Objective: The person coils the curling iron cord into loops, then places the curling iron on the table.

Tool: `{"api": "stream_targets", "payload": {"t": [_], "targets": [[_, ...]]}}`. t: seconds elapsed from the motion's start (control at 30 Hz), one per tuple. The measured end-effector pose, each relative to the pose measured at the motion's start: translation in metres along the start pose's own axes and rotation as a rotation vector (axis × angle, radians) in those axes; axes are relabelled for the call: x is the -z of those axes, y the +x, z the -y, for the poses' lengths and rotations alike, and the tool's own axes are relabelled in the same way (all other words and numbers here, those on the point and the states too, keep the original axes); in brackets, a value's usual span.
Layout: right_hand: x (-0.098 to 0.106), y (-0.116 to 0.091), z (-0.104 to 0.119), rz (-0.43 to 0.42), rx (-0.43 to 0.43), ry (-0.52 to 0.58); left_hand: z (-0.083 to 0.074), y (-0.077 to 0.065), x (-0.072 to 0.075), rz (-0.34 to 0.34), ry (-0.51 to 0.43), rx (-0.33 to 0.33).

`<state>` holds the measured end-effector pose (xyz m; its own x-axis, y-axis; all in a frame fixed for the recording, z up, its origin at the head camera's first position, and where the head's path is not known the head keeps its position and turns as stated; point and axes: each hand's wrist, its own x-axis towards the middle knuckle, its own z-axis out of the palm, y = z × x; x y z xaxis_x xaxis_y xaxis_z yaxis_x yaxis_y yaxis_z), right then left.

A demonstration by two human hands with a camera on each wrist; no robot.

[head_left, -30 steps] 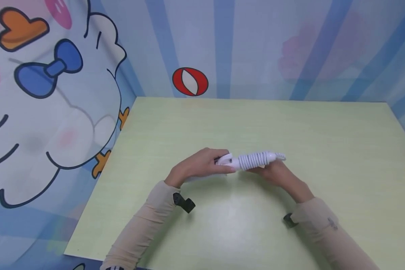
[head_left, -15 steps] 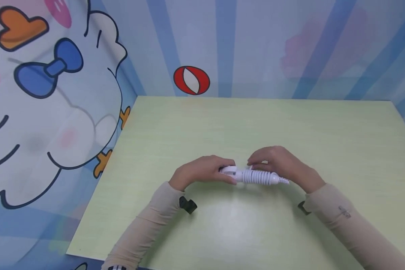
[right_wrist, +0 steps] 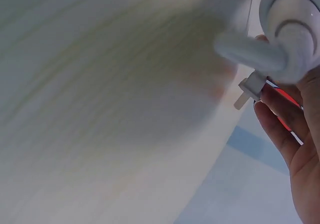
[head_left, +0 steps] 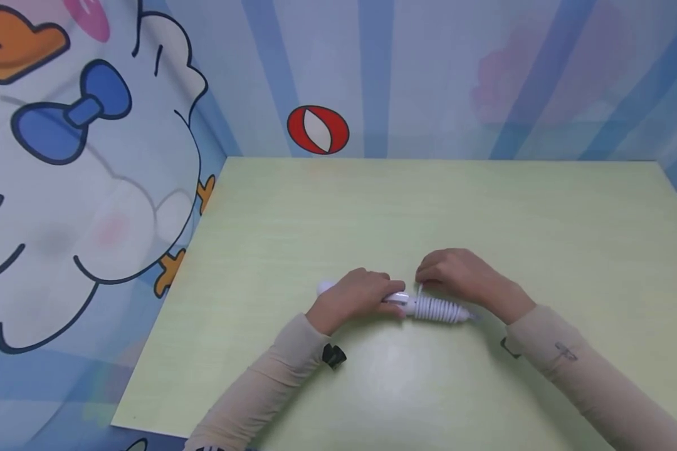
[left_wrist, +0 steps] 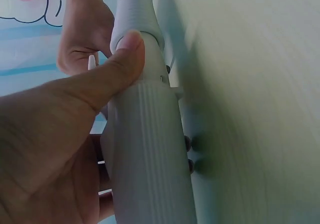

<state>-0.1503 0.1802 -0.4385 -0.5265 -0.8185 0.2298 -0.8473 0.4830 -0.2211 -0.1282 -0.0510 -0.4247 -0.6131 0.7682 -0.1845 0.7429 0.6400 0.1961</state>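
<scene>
A white hair iron (head_left: pixel 397 299) with a pale cord (head_left: pixel 437 309) wound in tight coils round its handle lies across the middle of the table. My left hand (head_left: pixel 358 294) grips its body, thumb along the near side in the left wrist view, where the ribbed casing (left_wrist: pixel 150 144) fills the middle. The iron's rounded tip (head_left: pixel 324 286) sticks out beyond that hand on the left. Just behind the coils, my right hand (head_left: pixel 462 272) pinches the cord's plug (right_wrist: pixel 255 84), its prong showing in the right wrist view. A short length of cord runs from the coils up to these fingers.
The pale green tabletop (head_left: pixel 440 213) runs back to a blue striped wall (head_left: pixel 429 75). On the left, a wall printed with a cartoon bird (head_left: pixel 118 219) borders the table edge. Small dark wrist mounts (head_left: pixel 334 356) hang from the cuffs.
The hair iron has come lower and slightly right in the left hand, its tip now showing. The right hand has moved from beneath the cord coils to behind them, pulling up the plug end.
</scene>
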Motion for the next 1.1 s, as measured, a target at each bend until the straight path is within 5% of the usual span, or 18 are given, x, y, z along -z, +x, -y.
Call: {"api": "stream_targets", "payload": {"t": [0.8, 1.1], "targets": [[-0.008, 0.004, -0.005, 0.058, -0.115, 0.002, 0.003, 0.001, -0.012, -0.077, 0.037, 0.079], [-0.01, 0.006, -0.005, -0.009, -0.072, 0.031, 0.006, 0.001, -0.014, -0.061, -0.096, 0.107]]}}
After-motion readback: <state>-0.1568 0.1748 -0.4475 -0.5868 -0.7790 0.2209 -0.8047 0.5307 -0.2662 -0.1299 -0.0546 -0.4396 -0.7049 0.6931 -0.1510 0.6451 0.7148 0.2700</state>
